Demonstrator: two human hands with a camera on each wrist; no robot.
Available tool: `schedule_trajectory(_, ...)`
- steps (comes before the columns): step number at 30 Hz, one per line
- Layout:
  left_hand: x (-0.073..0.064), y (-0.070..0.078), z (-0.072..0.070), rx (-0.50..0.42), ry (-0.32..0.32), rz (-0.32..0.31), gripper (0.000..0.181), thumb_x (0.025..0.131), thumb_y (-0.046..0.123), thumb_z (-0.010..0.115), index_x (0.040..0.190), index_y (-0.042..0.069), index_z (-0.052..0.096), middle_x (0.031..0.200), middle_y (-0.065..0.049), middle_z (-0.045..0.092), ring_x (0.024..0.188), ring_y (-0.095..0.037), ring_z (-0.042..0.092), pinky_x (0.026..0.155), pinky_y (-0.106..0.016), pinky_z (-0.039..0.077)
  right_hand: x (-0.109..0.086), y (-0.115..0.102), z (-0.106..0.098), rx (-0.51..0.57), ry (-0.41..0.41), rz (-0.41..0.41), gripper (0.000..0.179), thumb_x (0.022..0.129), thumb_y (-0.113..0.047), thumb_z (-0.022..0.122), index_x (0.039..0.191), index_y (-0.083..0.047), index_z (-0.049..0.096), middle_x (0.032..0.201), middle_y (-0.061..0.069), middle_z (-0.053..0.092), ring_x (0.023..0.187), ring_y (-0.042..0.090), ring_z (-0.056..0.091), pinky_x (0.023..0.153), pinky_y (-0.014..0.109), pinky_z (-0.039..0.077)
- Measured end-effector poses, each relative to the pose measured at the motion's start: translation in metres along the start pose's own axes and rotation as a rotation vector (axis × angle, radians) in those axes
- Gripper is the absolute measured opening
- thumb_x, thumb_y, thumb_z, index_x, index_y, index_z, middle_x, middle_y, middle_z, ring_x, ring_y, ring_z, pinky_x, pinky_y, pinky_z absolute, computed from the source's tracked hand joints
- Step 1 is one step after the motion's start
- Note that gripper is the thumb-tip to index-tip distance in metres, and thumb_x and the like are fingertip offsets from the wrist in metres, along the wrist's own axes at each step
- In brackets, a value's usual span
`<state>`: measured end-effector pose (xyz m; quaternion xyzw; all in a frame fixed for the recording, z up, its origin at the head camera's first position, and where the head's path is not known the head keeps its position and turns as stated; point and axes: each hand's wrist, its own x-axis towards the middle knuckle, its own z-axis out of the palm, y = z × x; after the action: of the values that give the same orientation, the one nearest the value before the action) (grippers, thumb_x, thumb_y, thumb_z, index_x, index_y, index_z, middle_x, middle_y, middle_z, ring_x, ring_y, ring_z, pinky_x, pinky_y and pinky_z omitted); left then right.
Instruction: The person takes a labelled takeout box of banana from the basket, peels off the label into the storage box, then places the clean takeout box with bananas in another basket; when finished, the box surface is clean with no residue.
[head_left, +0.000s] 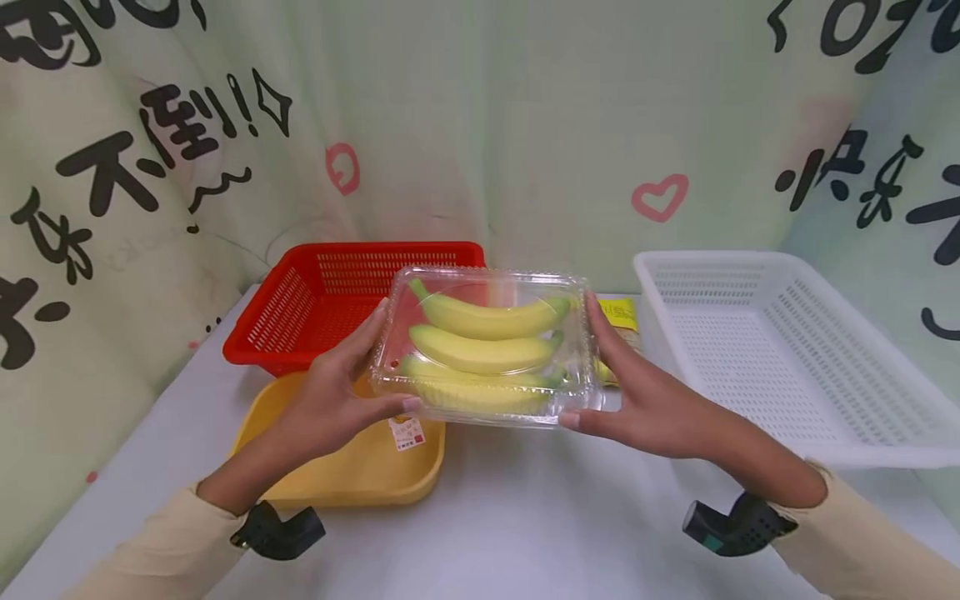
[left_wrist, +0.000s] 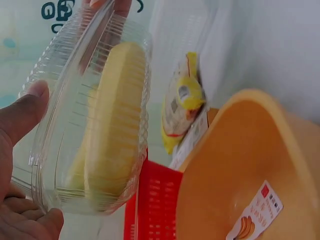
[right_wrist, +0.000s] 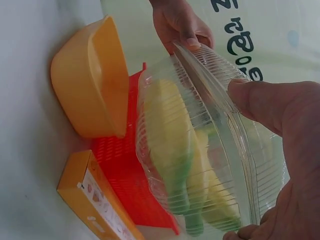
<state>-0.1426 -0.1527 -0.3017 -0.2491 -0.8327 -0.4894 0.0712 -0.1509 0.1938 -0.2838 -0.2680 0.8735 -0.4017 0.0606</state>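
Observation:
A clear plastic clamshell box with three bananas in it is held up above the table, its lid closed. My left hand grips the box's left end, thumb at the near edge. At the right end, my right hand holds it likewise, its fingers partly hidden behind the plastic. The left wrist view shows the left thumb against the box's seam. Seen from the right wrist, the banana tips look greenish through the ribbed wall.
Below the left hand is a yellow-orange tub with a banana-printed label. Behind stands a red basket. A white basket is at the right. A yellow packet lies behind the box. An orange carton stands beside the red basket.

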Motion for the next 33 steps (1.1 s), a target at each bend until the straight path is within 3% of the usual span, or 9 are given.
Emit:
schedule_trajectory(10, 0.016, -0.017, -0.024, 0.059, 0.007, -0.033, 0.1, 0.077, 0.025, 0.083, 0.156, 0.02, 0.022, 0.153, -0.001, 0.036, 0.132, -0.022, 0.045, 0.086, -0.032, 0.052, 0.036, 0.003, 0.002, -0.024, -0.011, -0.044, 0.117, 0.082, -0.039, 0.077, 0.154, -0.03, -0.014, 0.162, -0.007, -0.005, 0.146, 0.026, 0.01, 0.094, 0.046, 0.048)
schedule_trajectory(16, 0.022, -0.026, -0.043, 0.114, 0.039, -0.042, 0.096, 0.079, 0.027, 0.082, 0.155, 0.023, 0.024, 0.152, -0.004, 0.039, 0.13, -0.027, 0.048, 0.085, -0.034, 0.052, 0.06, -0.002, 0.005, 0.01, -0.018, -0.055, 0.118, 0.08, -0.041, 0.079, 0.153, -0.035, -0.014, 0.162, -0.004, 0.006, 0.136, 0.027, 0.033, 0.086, 0.04, 0.054)
schedule_trajectory(20, 0.025, -0.031, -0.052, 0.137, 0.065, -0.064, 0.094, 0.079, 0.027, 0.082, 0.155, 0.025, 0.025, 0.149, -0.006, 0.043, 0.128, -0.028, 0.049, 0.084, -0.035, 0.053, 0.075, -0.006, 0.007, 0.053, -0.022, -0.066, 0.118, 0.08, -0.038, 0.08, 0.153, -0.038, -0.012, 0.16, -0.006, 0.011, 0.13, 0.026, 0.039, 0.083, 0.039, 0.056)
schedule_trajectory(27, 0.026, -0.04, -0.069, 0.151, 0.087, -0.158, 0.093, 0.08, 0.03, 0.081, 0.154, 0.029, 0.025, 0.149, -0.007, 0.043, 0.131, -0.03, 0.047, 0.086, -0.036, 0.052, 0.104, -0.005, 0.019, 0.048, -0.033, -0.052, 0.118, 0.078, -0.044, 0.079, 0.154, -0.037, -0.011, 0.161, -0.006, 0.01, 0.139, 0.022, 0.031, 0.088, 0.04, 0.053)
schedule_trajectory(33, 0.037, -0.051, -0.092, 0.187, 0.055, -0.25, 0.092, 0.081, 0.036, 0.08, 0.154, 0.034, 0.024, 0.146, -0.005, 0.046, 0.13, -0.027, 0.047, 0.086, -0.039, 0.053, 0.135, -0.008, 0.026, 0.057, -0.066, -0.044, 0.116, 0.08, -0.042, 0.076, 0.155, -0.033, -0.011, 0.161, -0.001, 0.013, 0.14, 0.024, 0.029, 0.092, 0.045, 0.051)
